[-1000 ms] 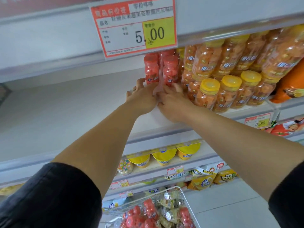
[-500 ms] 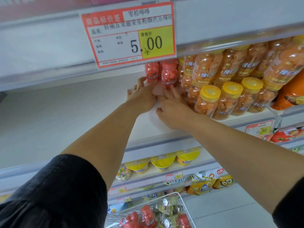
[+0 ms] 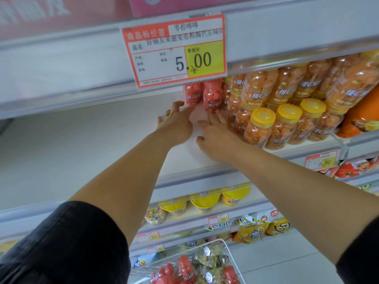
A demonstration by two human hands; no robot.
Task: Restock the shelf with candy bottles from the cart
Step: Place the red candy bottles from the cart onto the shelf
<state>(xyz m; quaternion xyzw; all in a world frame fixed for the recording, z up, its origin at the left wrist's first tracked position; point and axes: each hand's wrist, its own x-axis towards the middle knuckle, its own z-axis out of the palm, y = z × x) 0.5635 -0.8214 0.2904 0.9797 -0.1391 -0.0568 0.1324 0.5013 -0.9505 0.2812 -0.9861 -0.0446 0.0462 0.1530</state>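
Overhead we see a large red-bordered price tag [image 3: 174, 52] reading 5.00, its price on a yellow patch, and above it a pink sign [image 3: 174, 5]. To the right stand stacked orange jars [image 3: 258, 132] with yellow lids. Beside them lies an orange packet [image 3: 363, 115], tilted. Below these we find a small tag [image 3: 321, 160] marked 0.80 and red snack packets [image 3: 352, 167]. Lower down sit three yellow cups [image 3: 205, 202], a jar of many-coloured sweets [image 3: 154, 215] just left of them, and yellow snack bags [image 3: 254, 231] — with the pale floor [image 3: 276, 261] beyond.
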